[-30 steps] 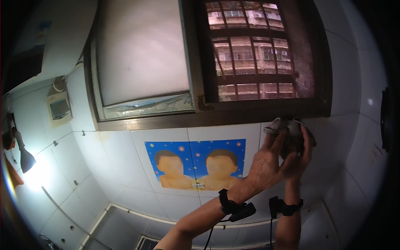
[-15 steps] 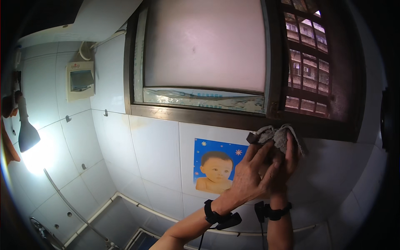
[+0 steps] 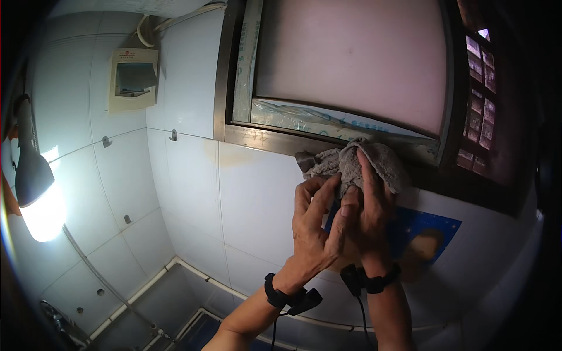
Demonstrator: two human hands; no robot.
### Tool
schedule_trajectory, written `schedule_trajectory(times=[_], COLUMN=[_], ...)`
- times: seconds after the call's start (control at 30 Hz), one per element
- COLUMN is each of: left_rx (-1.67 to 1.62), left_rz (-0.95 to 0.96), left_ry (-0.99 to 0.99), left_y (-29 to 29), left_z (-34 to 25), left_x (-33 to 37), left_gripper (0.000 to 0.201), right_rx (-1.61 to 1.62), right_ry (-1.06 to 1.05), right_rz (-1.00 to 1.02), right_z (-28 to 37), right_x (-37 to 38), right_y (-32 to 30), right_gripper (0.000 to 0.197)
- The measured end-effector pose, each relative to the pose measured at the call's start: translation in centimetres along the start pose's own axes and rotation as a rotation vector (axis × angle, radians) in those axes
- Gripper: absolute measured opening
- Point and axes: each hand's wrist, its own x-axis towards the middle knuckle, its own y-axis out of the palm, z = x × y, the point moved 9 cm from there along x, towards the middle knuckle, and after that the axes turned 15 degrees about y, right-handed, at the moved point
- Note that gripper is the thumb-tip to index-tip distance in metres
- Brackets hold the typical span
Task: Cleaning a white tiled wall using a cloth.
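A crumpled grey cloth [image 3: 351,167] with a dark piece at its left end lies against the lower bar of the window frame [image 3: 257,138]. My right hand [image 3: 372,219] has its fingers over the cloth and presses it to the frame. Close beside it, my left hand [image 3: 316,225] grips the cloth's lower left part with bent fingers; its thumb crosses in front of the right hand. Each wrist wears a black strap with a small device. Behind the hands, a blue picture of a baby [image 3: 436,231] on the tiled wall is partly covered.
The frosted window pane [image 3: 351,64] is above, with a barred opening [image 3: 480,99] to the right. A breaker box [image 3: 133,80] and metal hooks [image 3: 173,135] are on the wall. At left hangs a lit lamp [image 3: 41,213]. White pipes [image 3: 219,285] run along the wall below.
Both hands and the cloth have moved left along the lower window frame, from beneath the upright bar to below the frosted pane. The view has turned left.
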Motion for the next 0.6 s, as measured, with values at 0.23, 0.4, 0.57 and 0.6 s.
schedule_trajectory(times=[0.23,0.4,0.57,0.6], left_rx=[0.068,0.039,0.085,0.101], left_rz=[-0.094,-0.237,-0.322,-0.365], left_ry=[-0.106,-0.217,-0.288,-0.295], left_y=[-5.6,-8.6,-12.8,-13.7], left_z=[2.9,5.9,7.7,8.3], left_x=[-0.5,-1.7,-3.4,-4.4], left_gripper=[0.056,0.067,0.073,0.071], right_rx=[-0.001,0.005,-0.121,-0.134], right_ry=[-0.166,-0.297,-0.314,-0.326], right_rz=[0.084,0.101,0.114,0.089], right_z=[4.2,6.3,9.5,10.3], right_x=[1.0,2.1,2.5,2.7], right_y=[6.8,12.0,17.5,17.7], right_gripper=[0.051,0.058,0.066,0.067])
